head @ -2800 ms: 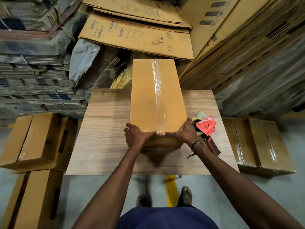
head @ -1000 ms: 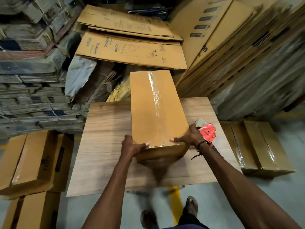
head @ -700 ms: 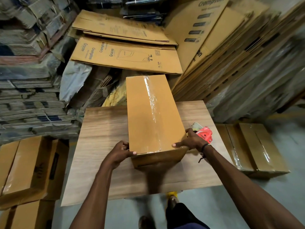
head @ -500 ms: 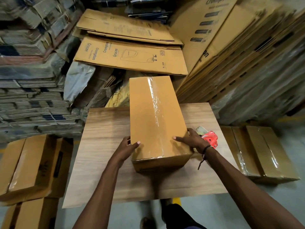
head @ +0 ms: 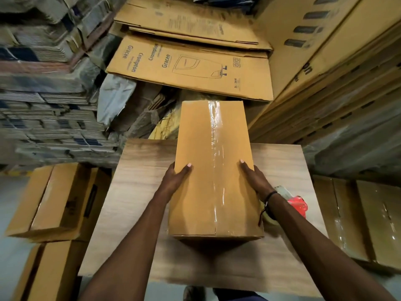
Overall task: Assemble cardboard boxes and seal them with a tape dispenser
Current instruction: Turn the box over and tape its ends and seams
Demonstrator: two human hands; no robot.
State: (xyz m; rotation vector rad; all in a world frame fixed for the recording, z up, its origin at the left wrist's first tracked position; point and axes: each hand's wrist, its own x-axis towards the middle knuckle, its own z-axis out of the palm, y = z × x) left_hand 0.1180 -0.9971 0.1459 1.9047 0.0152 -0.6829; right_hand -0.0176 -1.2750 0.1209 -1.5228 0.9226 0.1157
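1. A long, smooth brown cardboard box lies on the wood-grain table, with a glossy, wrinkled strip of clear tape along its top seam.
2. The left hand clasps its left edge, thumb on top.
3. The right hand clasps the right edge likewise.
4. A red plastic tape dispenser sits just right of the right wrist.

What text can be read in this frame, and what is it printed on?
"Crompton", twice, on the flat carton behind the table.
"Gracee", twice, on the same carton.
"5L 3KW" near its right edge, small and only roughly legible.
Fine print on the upper flat carton: too blurred to read.
Dark marks on the leaning cartons at right: cut off, unreadable.
The taped box shows no print.
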